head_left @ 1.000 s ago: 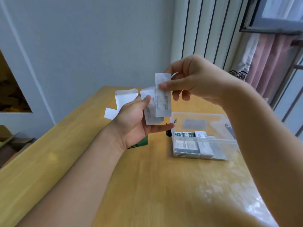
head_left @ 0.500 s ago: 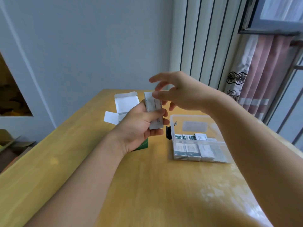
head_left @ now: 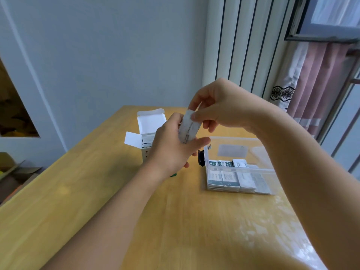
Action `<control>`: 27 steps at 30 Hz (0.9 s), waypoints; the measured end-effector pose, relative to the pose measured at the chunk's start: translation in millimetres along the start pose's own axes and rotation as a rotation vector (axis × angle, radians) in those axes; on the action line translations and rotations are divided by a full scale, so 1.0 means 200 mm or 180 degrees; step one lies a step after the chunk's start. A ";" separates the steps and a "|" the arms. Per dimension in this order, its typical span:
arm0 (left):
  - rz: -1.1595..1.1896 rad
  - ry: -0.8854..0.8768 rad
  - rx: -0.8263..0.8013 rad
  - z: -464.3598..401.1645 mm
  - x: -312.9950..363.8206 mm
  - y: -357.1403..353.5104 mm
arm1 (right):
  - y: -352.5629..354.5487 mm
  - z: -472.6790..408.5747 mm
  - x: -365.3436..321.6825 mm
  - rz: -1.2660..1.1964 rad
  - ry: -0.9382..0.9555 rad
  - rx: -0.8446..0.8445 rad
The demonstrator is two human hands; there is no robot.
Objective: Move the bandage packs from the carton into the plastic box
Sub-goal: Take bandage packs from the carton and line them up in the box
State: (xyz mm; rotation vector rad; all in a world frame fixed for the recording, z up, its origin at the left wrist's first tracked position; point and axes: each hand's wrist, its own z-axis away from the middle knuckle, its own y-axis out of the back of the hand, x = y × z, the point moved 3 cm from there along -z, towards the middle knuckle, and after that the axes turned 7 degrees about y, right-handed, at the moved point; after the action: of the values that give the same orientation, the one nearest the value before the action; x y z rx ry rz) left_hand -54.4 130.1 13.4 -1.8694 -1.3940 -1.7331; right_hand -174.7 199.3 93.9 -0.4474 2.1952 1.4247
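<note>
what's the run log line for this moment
left hand: holds bandage packs | right hand: pinches top pack | plastic box: part filled

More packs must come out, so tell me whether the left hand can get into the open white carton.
Probably not yet: the left hand holds bandage packs, though the open white carton stands unblocked.

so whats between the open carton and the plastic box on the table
In the head view, the left hand sits between the carton and the plastic box, holding bandage packs the right hand pinches; a black object adjoins the box.
</note>
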 end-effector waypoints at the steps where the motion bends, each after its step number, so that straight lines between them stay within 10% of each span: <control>1: -0.0347 -0.0103 0.0162 0.00 0.00 0.00 | 0.00 0.00 0.00 -0.0226 -0.0080 0.0023; 10: 0.2250 0.0987 -0.1719 0.06 0.06 -0.03 | 0.06 0.02 0.05 -0.0704 0.0286 -0.0591; 27: 0.2235 0.0914 -0.0968 0.04 0.00 -0.11 | 0.06 0.03 0.02 0.0210 0.0106 -0.0295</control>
State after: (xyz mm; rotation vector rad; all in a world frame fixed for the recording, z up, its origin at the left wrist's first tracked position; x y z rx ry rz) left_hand -66.0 146.2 2.5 -1.8311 -0.3082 -1.7757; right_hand -182.6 209.4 99.3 -0.4372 2.1952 1.5698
